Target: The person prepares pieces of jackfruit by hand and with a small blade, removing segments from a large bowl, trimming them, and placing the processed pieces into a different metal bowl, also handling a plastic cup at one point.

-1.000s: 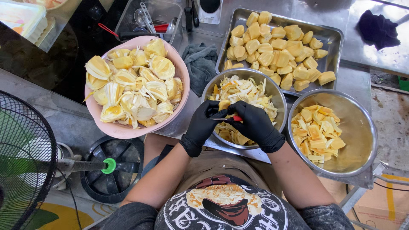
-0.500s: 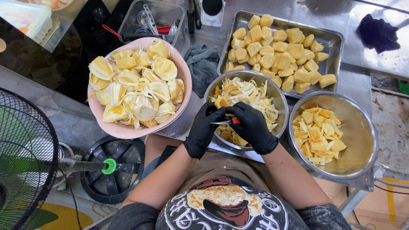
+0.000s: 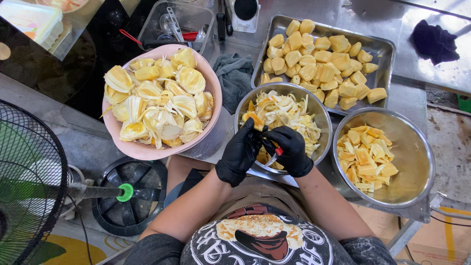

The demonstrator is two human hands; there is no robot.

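Observation:
Both my hands wear black gloves and work over a steel bowl [image 3: 321, 115] of pale jackfruit scraps. My left hand [image 3: 242, 152] grips a yellow jackfruit pod [image 3: 254, 119] at the bowl's near left side. My right hand [image 3: 291, 149] holds a small knife [image 3: 274, 157] with a red handle, its blade pointing down and left, close to the left hand. The two hands touch.
A pink bowl [image 3: 119, 131] heaped with uncleaned jackfruit pods stands to the left. A steel tray [image 3: 385, 49] of cleaned pods lies behind, and a second steel bowl [image 3: 417, 152] with jackfruit pieces sits to the right. A grey cloth [image 3: 234, 76], a utensil tub [image 3: 156, 22] and a floor fan [image 3: 27, 176] are nearby.
The knife has swung from level to pointing down. My left hand has turned the pod up toward the bowl's left rim, and both hands sit slightly lower.

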